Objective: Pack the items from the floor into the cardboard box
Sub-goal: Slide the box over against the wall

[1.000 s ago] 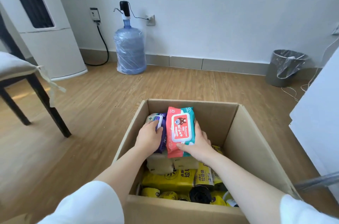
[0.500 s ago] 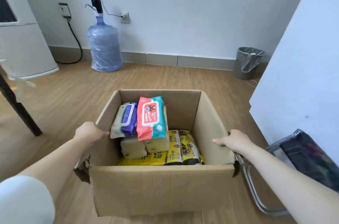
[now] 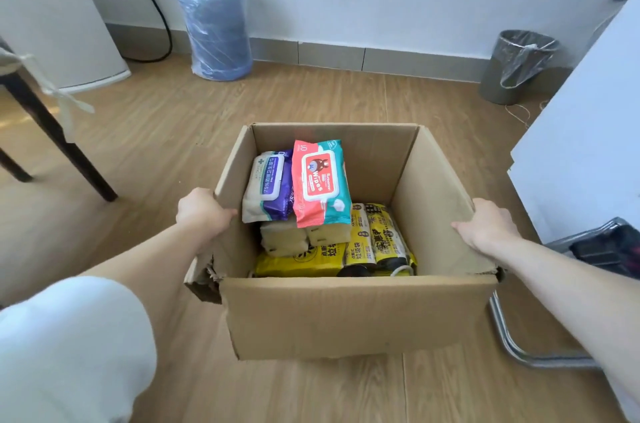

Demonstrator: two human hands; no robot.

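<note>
The open cardboard box [image 3: 356, 318] stands on the wooden floor in front of me. Inside, a red and teal wipes pack [image 3: 320, 182] and a purple and white wipes pack [image 3: 268, 185] lean side by side on pale sponge blocks [image 3: 294, 237]. Yellow bag rolls [image 3: 377, 239] lie below and to the right. My left hand [image 3: 202, 211] grips the box's left wall at its top edge. My right hand [image 3: 486, 225] holds the right wall's top edge.
A blue water jug [image 3: 216, 28] stands by the far wall. A grey bin [image 3: 516, 66] sits at the back right. Dark chair legs [image 3: 59, 138] are at left, a white panel [image 3: 585, 145] and a metal-framed stool [image 3: 554, 346] at right.
My hands left the wipes packs inside the box and moved out to its side walls. The view has pulled back and shifted since then.
</note>
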